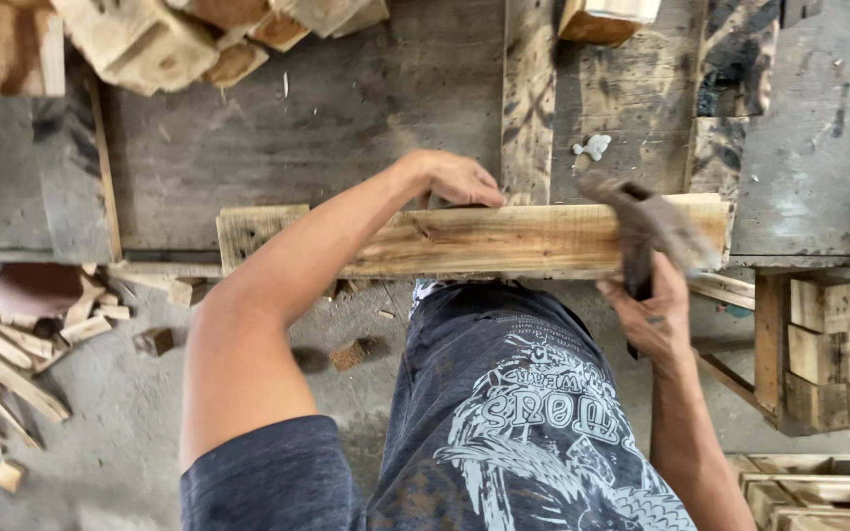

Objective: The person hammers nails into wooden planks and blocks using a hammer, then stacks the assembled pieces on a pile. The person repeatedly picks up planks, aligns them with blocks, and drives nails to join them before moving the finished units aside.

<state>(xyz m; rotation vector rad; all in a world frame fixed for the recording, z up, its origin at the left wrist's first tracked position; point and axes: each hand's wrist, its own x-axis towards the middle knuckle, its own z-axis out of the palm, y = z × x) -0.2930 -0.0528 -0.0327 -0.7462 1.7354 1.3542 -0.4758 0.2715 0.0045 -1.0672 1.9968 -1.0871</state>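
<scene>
A pale wooden plank (504, 239) lies lengthwise along the near edge of a worn grey workbench (346, 128). My left hand (459, 179) rests on the plank's far edge near its middle, fingers curled down onto the wood. My right hand (653, 313) grips the handle of a hammer (646, 226), whose blurred head hangs over the plank's right end. A dark upright board (528, 98) runs away from the plank just beyond my left hand.
Wood offcuts (150, 39) are heaped at the bench's far left, a block (602, 18) at the far middle. Scrap sticks (12, 344) litter the floor at left. Stacked wooden blocks (838, 354) and pallet frames (819, 487) stand at right. A white blob (592, 147) lies on the bench.
</scene>
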